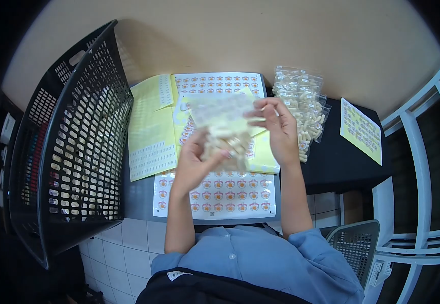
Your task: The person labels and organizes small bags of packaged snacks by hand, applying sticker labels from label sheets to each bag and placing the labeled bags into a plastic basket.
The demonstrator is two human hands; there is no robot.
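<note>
My left hand (195, 164) is closed on the lower left side of a clear plastic bag of capsules (225, 147), its thumb across the front. Pale, elongated capsules fill the bag's lower part, and its flat upper part is blurred by motion. At the bag's upper right edge is my right hand (279, 126), fingers bent and apart, with the fingertips smeared. Beneath both hands lie yellow sticker sheets (146, 124) and white sheets of round orange-and-pink labels (230, 195).
A tall black perforated basket (80, 147) with bagged contents stands at the left. Several filled capsule bags (301, 96) are stacked on the right, beside a yellow-backed label sheet (364, 134) on a black surface. A grey-green chair (354, 243) and white metal bars (417, 152) are farther right.
</note>
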